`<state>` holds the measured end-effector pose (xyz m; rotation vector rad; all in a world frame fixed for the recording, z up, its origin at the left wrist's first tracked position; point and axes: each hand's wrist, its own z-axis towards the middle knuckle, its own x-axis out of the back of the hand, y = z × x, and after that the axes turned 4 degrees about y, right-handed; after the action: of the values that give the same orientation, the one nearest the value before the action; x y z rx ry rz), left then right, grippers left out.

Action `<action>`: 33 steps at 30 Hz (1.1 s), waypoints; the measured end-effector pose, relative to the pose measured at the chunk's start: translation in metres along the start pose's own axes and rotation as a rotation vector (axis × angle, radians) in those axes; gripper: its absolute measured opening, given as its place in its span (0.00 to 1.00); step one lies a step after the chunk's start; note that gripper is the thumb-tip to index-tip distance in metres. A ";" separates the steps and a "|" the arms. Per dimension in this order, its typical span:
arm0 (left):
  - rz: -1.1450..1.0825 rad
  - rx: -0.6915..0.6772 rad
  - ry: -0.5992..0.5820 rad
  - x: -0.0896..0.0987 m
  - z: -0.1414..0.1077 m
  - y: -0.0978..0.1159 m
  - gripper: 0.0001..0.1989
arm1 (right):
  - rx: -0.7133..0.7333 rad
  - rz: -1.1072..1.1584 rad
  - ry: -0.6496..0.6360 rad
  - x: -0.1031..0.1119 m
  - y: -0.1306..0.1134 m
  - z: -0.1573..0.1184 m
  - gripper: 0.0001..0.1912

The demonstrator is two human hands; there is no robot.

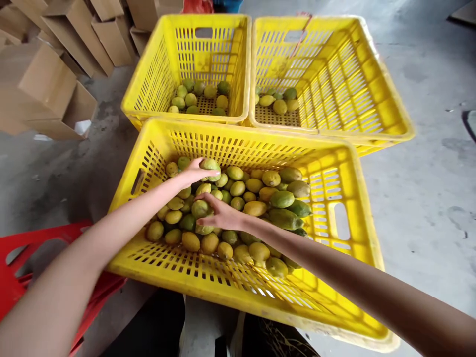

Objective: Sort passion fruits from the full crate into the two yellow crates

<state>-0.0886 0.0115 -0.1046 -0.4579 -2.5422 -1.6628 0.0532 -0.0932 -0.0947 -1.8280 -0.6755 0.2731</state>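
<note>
Many yellow and green lemons (pixel 255 208) lie in the large yellow crate (pixel 245 292) in front of me. Over the left part of the pile, my left hand (pixel 197 172) holds a green lemon (pixel 210 167) between thumb and fingers. Just below and to the right, my right hand (pixel 219 212) has its thumb and fingers around another green lemon (pixel 200 208), low on the pile. Longer green fruits (pixel 284 218) lie at the right side of the pile.
Behind stand two more yellow crates, the left one (pixel 186 118) and the right one (pixel 330 133), each with several lemons at the bottom. Cardboard boxes (pixel 52 82) are at the upper left. A red plastic stool (pixel 44 233) stands at the left.
</note>
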 end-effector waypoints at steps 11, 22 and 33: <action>-0.601 0.028 -0.156 0.005 -0.081 0.057 0.12 | -0.064 0.922 0.495 0.066 -0.033 -0.051 0.25; -0.854 0.259 -0.138 -0.033 -0.097 0.042 0.04 | -0.128 1.104 0.454 0.063 -0.033 -0.045 0.20; -0.814 0.596 -0.012 -0.023 -0.090 0.051 0.07 | -0.169 1.025 0.439 0.075 -0.030 -0.041 0.16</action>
<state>-0.0614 -0.0557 -0.0280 0.6897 -3.2442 -0.8655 0.1252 -0.0761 -0.0420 -2.1686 0.6049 0.4608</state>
